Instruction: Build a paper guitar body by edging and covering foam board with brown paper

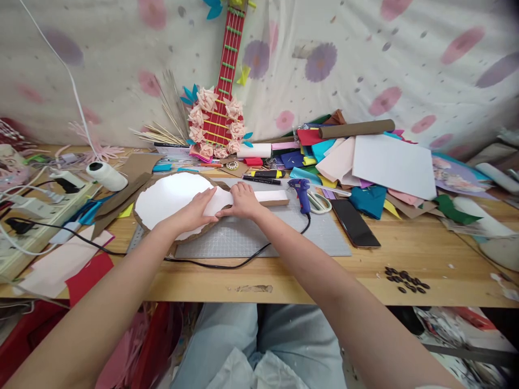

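Note:
A guitar-shaped cardboard cutout (162,202) faced with white paper lies on a grey cutting mat (259,237). My left hand (194,212) rests flat on the round body near the neck, fingers stretched out. My right hand (242,201) presses down on the start of the neck (275,198), fingers flat and together. Neither hand holds anything. A blue glue gun (301,192) stands just right of the neck, its black cord looping over the mat.
A finished red paper guitar (221,102) with pink flowers leans on the back wall. Coloured paper sheets (385,165), a cardboard tube (357,128), scissors (320,202) and a black phone (356,222) lie right. A power strip (36,216) and white thread spool (106,175) sit left. Dark seeds (405,280) lie near the front edge.

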A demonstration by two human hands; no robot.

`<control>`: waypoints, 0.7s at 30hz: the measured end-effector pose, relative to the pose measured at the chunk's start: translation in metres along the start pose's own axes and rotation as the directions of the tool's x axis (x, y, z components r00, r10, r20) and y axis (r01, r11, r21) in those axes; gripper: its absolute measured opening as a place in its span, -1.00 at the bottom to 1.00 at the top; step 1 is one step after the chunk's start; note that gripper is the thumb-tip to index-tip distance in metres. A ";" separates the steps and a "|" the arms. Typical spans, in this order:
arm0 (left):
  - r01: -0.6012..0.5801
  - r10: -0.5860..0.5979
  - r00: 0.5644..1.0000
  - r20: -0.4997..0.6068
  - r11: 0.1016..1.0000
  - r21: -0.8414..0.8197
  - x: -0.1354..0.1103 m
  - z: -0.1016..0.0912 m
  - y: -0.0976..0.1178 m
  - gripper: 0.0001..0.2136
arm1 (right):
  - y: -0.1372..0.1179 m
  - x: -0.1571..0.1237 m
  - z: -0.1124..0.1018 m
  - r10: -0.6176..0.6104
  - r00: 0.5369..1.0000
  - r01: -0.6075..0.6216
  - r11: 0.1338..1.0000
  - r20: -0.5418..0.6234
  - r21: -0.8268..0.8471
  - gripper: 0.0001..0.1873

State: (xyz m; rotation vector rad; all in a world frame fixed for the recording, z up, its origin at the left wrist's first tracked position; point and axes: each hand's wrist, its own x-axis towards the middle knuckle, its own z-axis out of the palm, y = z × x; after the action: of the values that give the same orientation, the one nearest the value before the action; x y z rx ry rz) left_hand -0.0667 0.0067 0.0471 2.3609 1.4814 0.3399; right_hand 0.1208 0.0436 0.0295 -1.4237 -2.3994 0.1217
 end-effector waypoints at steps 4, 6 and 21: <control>-0.004 0.004 1.000 -0.001 1.000 0.005 0.000 0.001 -0.001 -0.17 | 0.007 0.006 0.003 0.028 1.000 -0.027 0.999 -0.006 0.043 -0.27; -0.009 0.009 1.000 -0.005 1.000 0.011 0.000 0.002 -0.001 -0.17 | 0.012 0.010 0.002 0.019 1.000 -0.018 0.998 -0.007 0.062 -0.36; -0.020 0.029 0.998 -0.057 0.986 0.165 0.012 -0.012 0.028 -0.41 | 0.045 -0.020 -0.029 0.001 1.000 0.003 0.990 -0.030 0.143 -0.65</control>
State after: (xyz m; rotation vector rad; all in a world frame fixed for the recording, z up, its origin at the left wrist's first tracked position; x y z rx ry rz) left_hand -0.0425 0.0082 0.0694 2.5198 1.5637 0.3067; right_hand 0.1770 0.0458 0.0405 -1.3493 -2.3165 0.2653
